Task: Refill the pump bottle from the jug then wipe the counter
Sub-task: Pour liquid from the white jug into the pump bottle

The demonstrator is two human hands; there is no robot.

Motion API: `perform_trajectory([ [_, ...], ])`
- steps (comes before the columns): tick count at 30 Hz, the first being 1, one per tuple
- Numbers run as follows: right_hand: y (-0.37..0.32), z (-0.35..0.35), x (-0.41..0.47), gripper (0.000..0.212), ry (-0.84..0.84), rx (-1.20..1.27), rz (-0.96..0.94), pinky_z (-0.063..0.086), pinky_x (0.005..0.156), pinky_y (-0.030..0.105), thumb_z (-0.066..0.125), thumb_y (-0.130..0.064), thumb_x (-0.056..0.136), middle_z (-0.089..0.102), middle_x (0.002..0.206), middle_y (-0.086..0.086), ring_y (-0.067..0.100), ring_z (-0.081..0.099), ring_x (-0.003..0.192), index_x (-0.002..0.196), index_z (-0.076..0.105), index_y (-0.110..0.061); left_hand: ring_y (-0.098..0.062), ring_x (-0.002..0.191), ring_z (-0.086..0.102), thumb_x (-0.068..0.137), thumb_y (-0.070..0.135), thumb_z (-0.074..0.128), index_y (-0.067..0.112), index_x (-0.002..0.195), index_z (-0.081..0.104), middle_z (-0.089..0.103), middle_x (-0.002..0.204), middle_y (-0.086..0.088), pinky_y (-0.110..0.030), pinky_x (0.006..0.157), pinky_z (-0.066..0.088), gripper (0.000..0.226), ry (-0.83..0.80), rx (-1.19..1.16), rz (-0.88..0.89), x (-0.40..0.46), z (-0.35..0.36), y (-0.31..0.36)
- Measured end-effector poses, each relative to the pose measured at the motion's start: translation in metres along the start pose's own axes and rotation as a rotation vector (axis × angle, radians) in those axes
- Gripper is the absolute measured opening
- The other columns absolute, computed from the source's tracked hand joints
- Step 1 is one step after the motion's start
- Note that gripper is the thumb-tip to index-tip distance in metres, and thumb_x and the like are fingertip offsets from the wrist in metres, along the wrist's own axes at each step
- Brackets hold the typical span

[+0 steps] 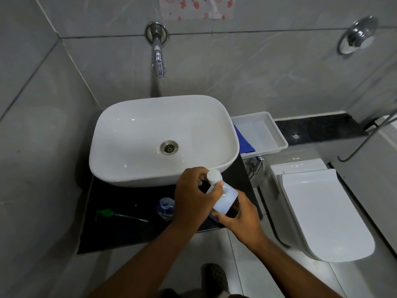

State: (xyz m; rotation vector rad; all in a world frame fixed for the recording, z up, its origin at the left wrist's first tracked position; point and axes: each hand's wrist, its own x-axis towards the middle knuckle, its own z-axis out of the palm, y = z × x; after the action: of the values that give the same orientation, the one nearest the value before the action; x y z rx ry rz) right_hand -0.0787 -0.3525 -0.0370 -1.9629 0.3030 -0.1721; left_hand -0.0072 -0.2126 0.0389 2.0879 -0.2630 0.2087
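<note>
A white basin (150,134) is filling the centre of the frame on the dark counter (120,231), and just below its lower right rim the jug (225,201) is standing between both hands. The right hand (240,216) is wrapping its curled fingers round the jug's lower body while the left hand (193,196) is pinching the white cap (214,177) at its top. Left of them the open pump bottle (165,208) is standing partly hidden behind the left hand, and the green pump head (107,213) is lying further left.

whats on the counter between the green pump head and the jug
The open pump bottle stands there on the black counter, seen in the head view.
</note>
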Motion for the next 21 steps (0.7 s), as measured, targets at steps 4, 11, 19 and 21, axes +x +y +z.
perform_trajectory([
  [4,0.01,-0.026,-0.011,0.069,0.059,0.029,0.023,0.055,0.075,0.018,0.081,-0.059,0.057,0.063,0.111,-0.021,0.0,0.061,0.103,0.117,0.051,-0.044,-0.006,0.07,0.051,0.07,0.029,0.077,0.022,0.082,0.06,0.053,0.078,0.013,-0.009,0.062,0.035,0.022,-0.13,0.047,-0.126,-0.005,0.018,-0.015],
  [11,0.035,-0.071,-0.024,0.07,0.166,0.006,0.086,0.052,0.078,0.016,0.081,-0.062,0.054,0.061,0.114,-0.025,0.002,0.06,0.107,0.116,0.05,-0.051,-0.018,0.091,0.061,0.075,0.039,0.074,0.023,0.097,0.063,0.059,0.102,0.001,-0.029,0.077,0.05,0.029,-0.388,0.248,-0.151,-0.002,0.065,-0.031],
  [19,0.048,-0.087,-0.018,0.075,0.156,-0.009,0.087,0.055,0.086,0.03,0.083,-0.054,0.057,0.062,0.117,-0.016,0.005,0.06,0.109,0.122,0.053,-0.035,-0.026,0.1,0.058,0.081,0.039,0.068,0.023,0.1,0.059,0.057,0.11,-0.004,-0.04,0.081,0.051,0.026,-0.387,0.497,-0.193,0.0,0.106,-0.072],
  [21,0.05,-0.088,-0.019,0.074,0.148,-0.017,0.08,0.055,0.087,0.03,0.085,-0.048,0.059,0.062,0.118,-0.015,0.005,0.06,0.11,0.124,0.053,-0.033,-0.026,0.1,0.058,0.082,0.04,0.066,0.023,0.099,0.058,0.058,0.11,-0.003,-0.039,0.078,0.051,0.026,-0.372,0.536,-0.189,-0.002,0.115,-0.074],
])
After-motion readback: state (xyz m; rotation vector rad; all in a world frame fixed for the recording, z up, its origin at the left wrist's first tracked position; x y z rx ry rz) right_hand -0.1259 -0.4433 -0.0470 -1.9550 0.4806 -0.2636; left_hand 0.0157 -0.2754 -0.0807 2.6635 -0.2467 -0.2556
